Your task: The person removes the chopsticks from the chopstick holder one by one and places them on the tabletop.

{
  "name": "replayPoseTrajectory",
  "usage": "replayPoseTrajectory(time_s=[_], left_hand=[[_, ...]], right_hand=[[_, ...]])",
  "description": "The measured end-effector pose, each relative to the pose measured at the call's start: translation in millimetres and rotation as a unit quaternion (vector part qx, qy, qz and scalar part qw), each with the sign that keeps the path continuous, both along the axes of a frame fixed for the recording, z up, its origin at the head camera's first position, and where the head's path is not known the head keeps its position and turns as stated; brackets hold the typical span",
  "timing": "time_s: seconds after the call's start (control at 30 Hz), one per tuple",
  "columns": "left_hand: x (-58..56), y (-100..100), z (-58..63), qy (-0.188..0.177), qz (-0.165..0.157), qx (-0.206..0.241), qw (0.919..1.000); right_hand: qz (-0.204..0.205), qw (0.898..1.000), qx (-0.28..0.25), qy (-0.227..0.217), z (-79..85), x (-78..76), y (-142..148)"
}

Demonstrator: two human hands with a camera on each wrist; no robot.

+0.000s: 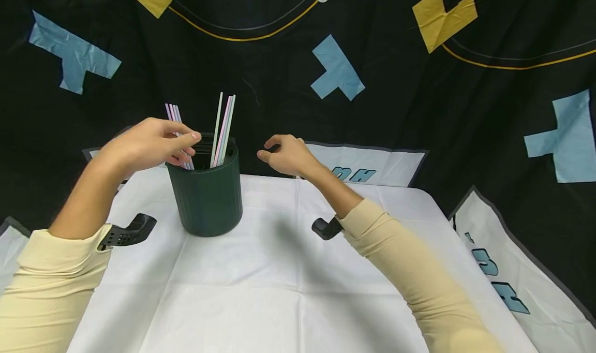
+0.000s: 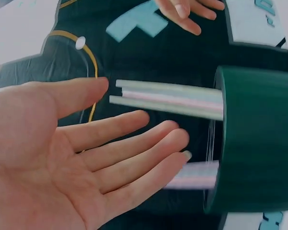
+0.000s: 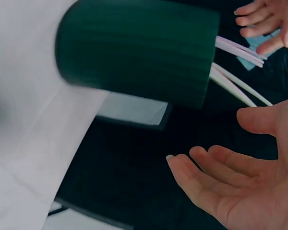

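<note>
A dark green round bin (image 1: pixel 205 203) stands upright on the white-covered table. Two bunches of pastel straws lean in it, several straws (image 1: pixel 223 130) at the right and several more straws (image 1: pixel 172 114) at the left. My left hand (image 1: pixel 151 143) hovers at the bin's left rim, in front of the left bunch in the head view. Its fingers are spread and relaxed with nothing in them, as the left wrist view shows of the hand (image 2: pixel 101 158). To the right of the bin, my right hand (image 1: pixel 291 155) is raised in the air, fingers loosely bent, holding nothing.
The table (image 1: pixel 261 301) is covered in white cloth with fold lines. Behind it hangs a black cloth (image 1: pixel 279 68) with blue tape pieces (image 1: pixel 337 68) and yellow tape (image 1: pixel 444 19). White printed sheets (image 1: pixel 372 164) edge the table at the back and right.
</note>
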State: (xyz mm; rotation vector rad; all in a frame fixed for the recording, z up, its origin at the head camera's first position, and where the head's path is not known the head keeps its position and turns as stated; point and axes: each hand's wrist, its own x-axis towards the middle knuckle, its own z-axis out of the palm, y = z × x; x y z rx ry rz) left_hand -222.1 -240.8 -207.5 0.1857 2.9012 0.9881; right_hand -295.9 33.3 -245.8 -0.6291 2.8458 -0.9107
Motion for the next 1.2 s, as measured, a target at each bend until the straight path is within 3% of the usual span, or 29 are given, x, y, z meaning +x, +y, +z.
replayPoseTrajectory(time_s=[0.17, 0.37, 0.53, 0.67, 0.73, 0.9, 1.1, 1.2], left_hand=[[-0.5, -24, -9.1, 0.025, 0.057, 0.034, 0.9975], [-3.4, -44, -26.9, 0.057, 0.128, 0.068, 0.9878], [-10.3, -52, -40.7, 0.053, 0.153, 0.104, 0.9812], [-20.0, -53, -52.1, 0.042, 0.181, 0.149, 0.9712], [-25.8, -53, -57.6, 0.035, 0.184, 0.177, 0.9663], [-39.0, -53, -69.4, 0.005, 0.146, 0.242, 0.9593], [-46.6, -48, -79.5, -0.011, 0.147, 0.277, 0.9493], [-48.2, -49, -83.3, -0.013, 0.148, 0.283, 0.9474]], right_hand=[[-0.015, 0.997, -0.056, -0.042, -0.5, -5.3, -17], [-0.051, 0.986, -0.14, -0.07, -5.9, -12.5, -32], [-0.057, 0.974, -0.195, -0.101, -13.1, -17.6, -38], [-0.061, 0.961, -0.237, -0.129, -20.6, -19.4, -41], [-0.067, 0.953, -0.263, -0.138, -24.8, -20.1, -44], [-0.086, 0.939, -0.304, -0.138, -33.5, -20.3, -57], [-0.105, 0.932, -0.322, -0.126, -43.2, -21.4, -76], [-0.105, 0.922, -0.345, -0.14, -49.7, -22.0, -81]])
